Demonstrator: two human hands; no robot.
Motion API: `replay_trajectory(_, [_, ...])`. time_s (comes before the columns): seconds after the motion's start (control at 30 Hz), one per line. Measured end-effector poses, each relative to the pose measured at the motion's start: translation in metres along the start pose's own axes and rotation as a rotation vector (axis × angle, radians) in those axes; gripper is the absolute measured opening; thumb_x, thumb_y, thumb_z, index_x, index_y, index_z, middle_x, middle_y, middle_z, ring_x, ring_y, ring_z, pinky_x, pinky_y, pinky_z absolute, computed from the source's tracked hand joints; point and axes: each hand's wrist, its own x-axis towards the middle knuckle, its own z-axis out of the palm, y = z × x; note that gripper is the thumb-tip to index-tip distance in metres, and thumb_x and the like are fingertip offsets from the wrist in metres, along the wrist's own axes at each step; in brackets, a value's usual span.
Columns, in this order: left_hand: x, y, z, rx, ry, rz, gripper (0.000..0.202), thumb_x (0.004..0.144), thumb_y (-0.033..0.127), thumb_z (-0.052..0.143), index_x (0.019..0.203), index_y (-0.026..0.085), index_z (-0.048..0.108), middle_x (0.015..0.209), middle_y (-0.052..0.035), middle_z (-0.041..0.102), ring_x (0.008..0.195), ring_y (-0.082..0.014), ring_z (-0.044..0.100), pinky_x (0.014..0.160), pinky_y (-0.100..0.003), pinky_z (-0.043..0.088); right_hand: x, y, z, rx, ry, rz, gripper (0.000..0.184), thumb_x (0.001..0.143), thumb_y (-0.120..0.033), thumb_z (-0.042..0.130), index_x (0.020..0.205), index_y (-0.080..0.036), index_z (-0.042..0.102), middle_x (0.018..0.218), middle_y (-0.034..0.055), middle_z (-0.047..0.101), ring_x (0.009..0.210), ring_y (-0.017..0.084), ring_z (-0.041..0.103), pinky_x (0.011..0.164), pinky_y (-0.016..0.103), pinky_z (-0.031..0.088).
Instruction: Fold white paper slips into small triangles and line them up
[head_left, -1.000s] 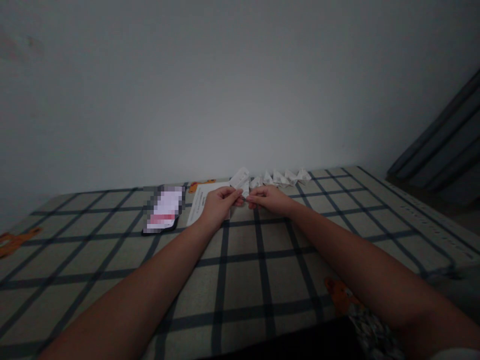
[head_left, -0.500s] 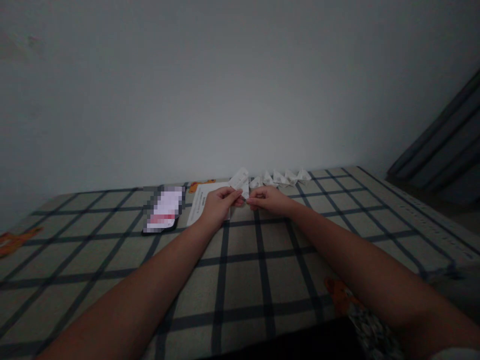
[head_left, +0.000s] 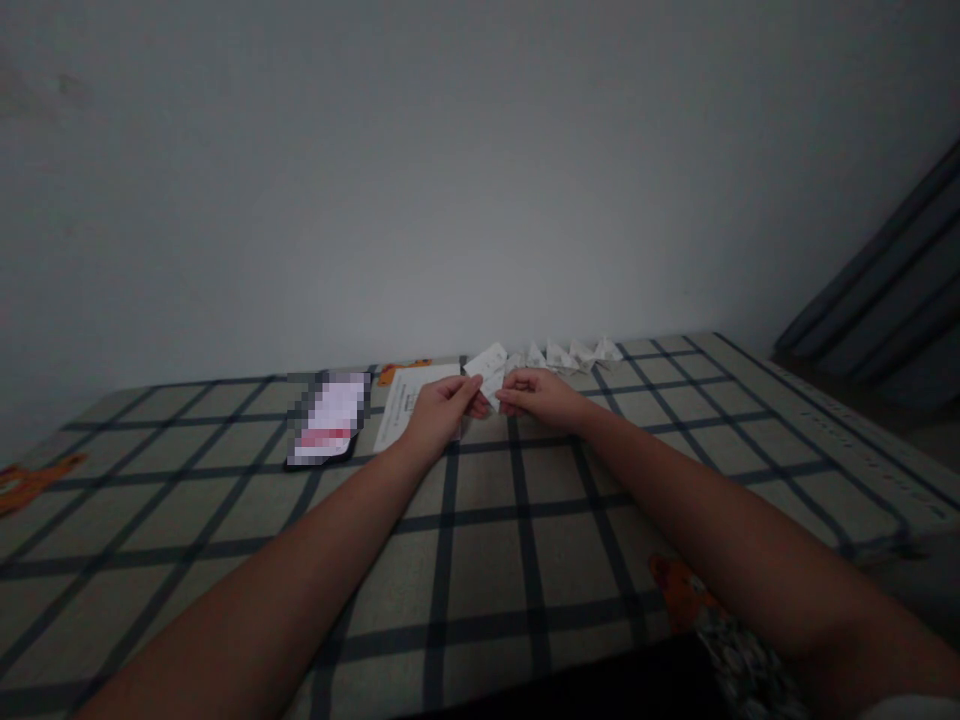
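Both my hands meet over the far middle of a checked cloth [head_left: 525,540]. My left hand [head_left: 439,408] and my right hand [head_left: 536,395] each pinch a small white piece of paper [head_left: 486,368] between thumb and fingers. The paper is partly folded and held just above the cloth. Under my left hand lies a printed white sheet [head_left: 405,405].
A row of several small folded white paper shapes [head_left: 570,353] sits by the wall behind my hands. A dark phone with a lit screen [head_left: 328,418] lies to the left. A grey curtain [head_left: 885,300] hangs at the right, past the surface's edge.
The paper has tipped lower and flatter between my fingers, and my right hand has risen slightly. My arms have hardly moved.
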Motion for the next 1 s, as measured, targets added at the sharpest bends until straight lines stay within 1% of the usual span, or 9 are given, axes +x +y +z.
replay_trajectory(0.13, [-0.0020, 0.0020, 0.0012, 0.031, -0.019, 0.007, 0.034, 0.075, 0.047, 0.059, 0.070, 0.014, 0.062, 0.064, -0.0043, 0.065, 0.059, -0.0131, 0.060, 0.061, -0.025, 0.046, -0.0001, -0.0012, -0.0005, 0.009, 0.026, -0.007, 0.023, 0.075, -0.036, 0.059, 0.071, -0.014, 0.055, 0.065, 0.0004, 0.059, 0.060, 0.009, 0.055, 0.059, 0.023, 0.043])
replay_trajectory(0.2, [-0.0034, 0.0031, 0.0013, 0.106, -0.034, 0.025, 0.032, 0.073, 0.046, 0.062, 0.072, 0.014, 0.063, 0.065, -0.0036, 0.065, 0.059, -0.0127, 0.058, 0.058, -0.024, 0.043, -0.0004, -0.0018, -0.0006, 0.021, 0.028, -0.008, 0.024, 0.075, -0.037, 0.060, 0.070, -0.014, 0.055, 0.064, -0.0001, 0.059, 0.059, 0.009, 0.054, 0.058, 0.023, 0.043])
replay_trajectory(0.37, [-0.0035, 0.0022, 0.0001, 0.264, -0.023, 0.046, 0.032, 0.073, 0.046, 0.061, 0.069, 0.014, 0.063, 0.064, -0.0032, 0.065, 0.050, -0.0096, 0.050, 0.048, -0.022, 0.034, 0.0004, -0.0013, -0.0001, 0.042, 0.042, 0.018, 0.026, 0.075, -0.038, 0.059, 0.069, -0.014, 0.054, 0.063, 0.0000, 0.059, 0.057, 0.009, 0.054, 0.057, 0.022, 0.043])
replay_trajectory(0.47, [-0.0019, -0.0003, -0.0006, 0.286, -0.023, 0.023, 0.034, 0.072, 0.047, 0.061, 0.066, 0.014, 0.062, 0.060, -0.0025, 0.062, 0.046, -0.0087, 0.046, 0.046, -0.022, 0.030, 0.0024, 0.0009, -0.0005, 0.067, 0.090, 0.007, 0.024, 0.075, -0.038, 0.059, 0.073, -0.015, 0.054, 0.064, -0.0011, 0.058, 0.055, 0.008, 0.054, 0.055, 0.022, 0.043])
replay_trajectory(0.57, [-0.0008, -0.0023, -0.0006, 0.286, -0.035, -0.006, 0.034, 0.071, 0.048, 0.061, 0.066, 0.014, 0.062, 0.057, -0.0020, 0.061, 0.046, -0.0090, 0.046, 0.047, -0.023, 0.031, 0.0037, 0.0032, -0.0018, 0.075, 0.144, -0.013, 0.023, 0.072, -0.035, 0.063, 0.072, -0.015, 0.052, 0.061, -0.0024, 0.056, 0.054, 0.008, 0.054, 0.054, 0.021, 0.042])
replay_trajectory(0.63, [-0.0005, -0.0031, -0.0005, 0.271, -0.047, -0.017, 0.034, 0.071, 0.048, 0.062, 0.066, 0.014, 0.062, 0.057, -0.0021, 0.061, 0.047, -0.0094, 0.047, 0.047, -0.023, 0.032, 0.0035, 0.0038, -0.0024, 0.077, 0.139, -0.022, 0.024, 0.072, -0.036, 0.064, 0.070, -0.015, 0.051, 0.060, -0.0024, 0.057, 0.054, 0.008, 0.054, 0.054, 0.021, 0.042])
replay_trajectory(0.73, [-0.0009, -0.0029, -0.0004, 0.267, -0.069, -0.008, 0.034, 0.070, 0.048, 0.062, 0.065, 0.014, 0.061, 0.057, -0.0017, 0.060, 0.047, -0.0092, 0.047, 0.047, -0.022, 0.032, 0.0019, 0.0028, -0.0023, 0.060, 0.116, -0.026, 0.028, 0.077, -0.041, 0.057, 0.068, -0.015, 0.050, 0.061, -0.0011, 0.058, 0.053, 0.008, 0.054, 0.055, 0.021, 0.043])
replay_trajectory(0.83, [-0.0018, -0.0012, -0.0004, 0.285, -0.102, -0.003, 0.035, 0.071, 0.049, 0.061, 0.065, 0.014, 0.061, 0.056, -0.0011, 0.059, 0.046, -0.0086, 0.045, 0.046, -0.022, 0.031, 0.0013, 0.0020, -0.0019, 0.019, 0.131, -0.028, 0.033, 0.082, -0.044, 0.050, 0.065, -0.015, 0.050, 0.059, -0.0002, 0.058, 0.052, 0.008, 0.053, 0.055, 0.022, 0.043])
replay_trajectory(1.0, [-0.0028, -0.0014, -0.0004, 0.304, -0.123, -0.015, 0.036, 0.071, 0.051, 0.060, 0.064, 0.015, 0.061, 0.055, -0.0007, 0.057, 0.044, -0.0081, 0.042, 0.043, -0.021, 0.029, 0.0049, 0.0064, -0.0027, 0.084, 0.196, -0.055, 0.026, 0.076, -0.041, 0.059, 0.075, -0.017, 0.050, 0.056, -0.0035, 0.055, 0.051, 0.008, 0.052, 0.053, 0.021, 0.042])
